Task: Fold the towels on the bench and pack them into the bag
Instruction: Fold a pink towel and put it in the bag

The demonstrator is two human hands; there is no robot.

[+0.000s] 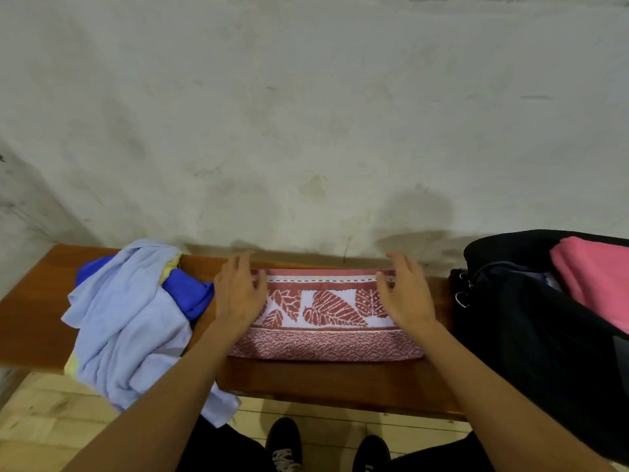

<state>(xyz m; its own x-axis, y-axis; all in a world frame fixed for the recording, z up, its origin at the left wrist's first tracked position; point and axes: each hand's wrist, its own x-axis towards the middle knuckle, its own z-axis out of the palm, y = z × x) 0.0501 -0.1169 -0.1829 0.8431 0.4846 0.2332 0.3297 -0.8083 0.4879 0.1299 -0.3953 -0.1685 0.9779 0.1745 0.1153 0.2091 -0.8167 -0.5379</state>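
Counter point(30, 321): wooden, carried everything; narrow, so cloth could slide off its front.
Bag point(531, 321): black, open at right end, pink towel point(592, 270) already inside.
Loose towels point(129, 318): light blue and blue, unfolded at left, one corner overhanging the edge; likely to slip down.
Red leaf towel point(326, 315): folded strip, centre.
Left hand point(238, 294), right hand point(405, 294): grip wide, fingers flat on the strip's ends; lifting carelessly could undo the fold.

Nubby terry towel point(326, 315); smooth, glossy wooden bench point(30, 321).
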